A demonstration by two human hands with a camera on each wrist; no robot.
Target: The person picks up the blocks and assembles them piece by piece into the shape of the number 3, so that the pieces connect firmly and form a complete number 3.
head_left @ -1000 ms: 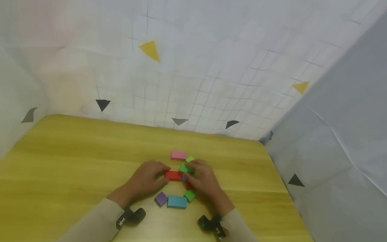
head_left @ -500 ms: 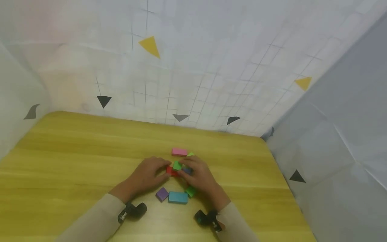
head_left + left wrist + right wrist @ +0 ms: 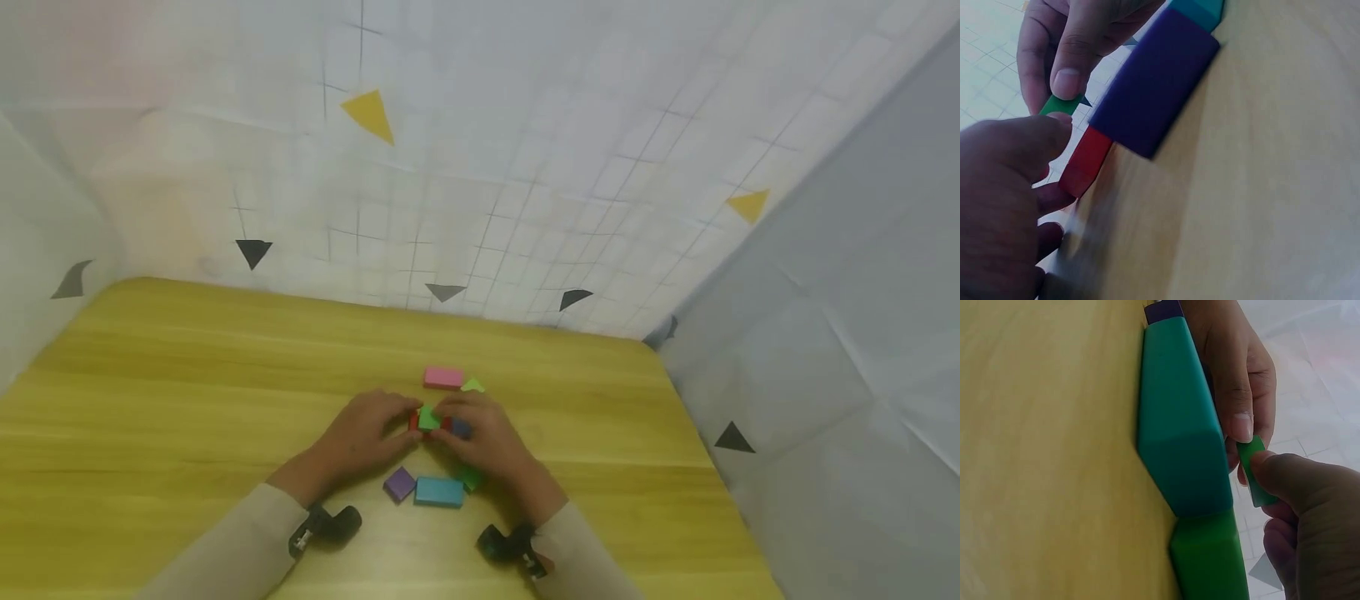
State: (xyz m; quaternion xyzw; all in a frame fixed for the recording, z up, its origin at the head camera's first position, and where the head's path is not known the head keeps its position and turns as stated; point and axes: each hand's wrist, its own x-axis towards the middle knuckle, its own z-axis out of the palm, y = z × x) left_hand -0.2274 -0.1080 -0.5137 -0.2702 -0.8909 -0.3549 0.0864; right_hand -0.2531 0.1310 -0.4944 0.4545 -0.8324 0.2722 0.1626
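My right hand [image 3: 480, 429] pinches a small green block [image 3: 428, 418] between thumb and fingers, above a red block [image 3: 413, 422]. At the left end of that red block is my left hand [image 3: 371, 433], its thumb and index finger on either side. In the left wrist view, the left thumb [image 3: 1054, 134] lies close by the green block [image 3: 1060, 105], and a left finger meets the end of the red block [image 3: 1085, 164]. Fingers hide whether the green block rests on the red one. A blue block [image 3: 461, 428] shows partly under my right hand.
Nearer me lie a purple block [image 3: 400, 484], a light blue block [image 3: 439, 492] and a green block [image 3: 472, 478]. Beyond the hands are a pink block [image 3: 444, 378] and a light green block [image 3: 472, 385]. A patterned white sheet [image 3: 450, 183] rises behind the wooden table [image 3: 225, 367].
My right hand has moved left with the green block, from beside the red block's right end to above it. My left hand has stayed at the red block's left end.
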